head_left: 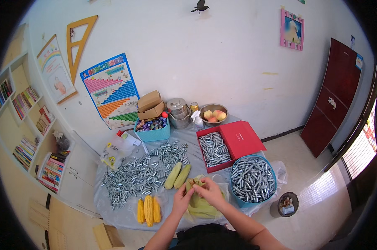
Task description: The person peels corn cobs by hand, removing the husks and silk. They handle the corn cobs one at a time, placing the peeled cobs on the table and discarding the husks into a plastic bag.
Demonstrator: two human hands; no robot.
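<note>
My left hand [181, 201] and my right hand [210, 193] meet at the table's near edge. Fingers of both are closed on a partly covered ear of corn [192, 182], with brown silk showing at its far end. My hands hide most of it. Beneath them, pale green husks [200, 208] lie heaped on clear plastic. Just beyond, two ears still in pale green husks [173, 176] rest side by side. To the left of my left hand, three bare yellow corn cobs [149, 211] lie together on a plastic bag.
Small silvery metal cylinders [134, 177] spread over the grey tablecloth; more fill a red box [213, 168] and a blue tub [253, 199]. Behind stand a turquoise basket [155, 134], a steel pot [178, 109], a spray bottle [197, 120] and a fruit bowl [222, 121]. A bin [276, 209] stands right.
</note>
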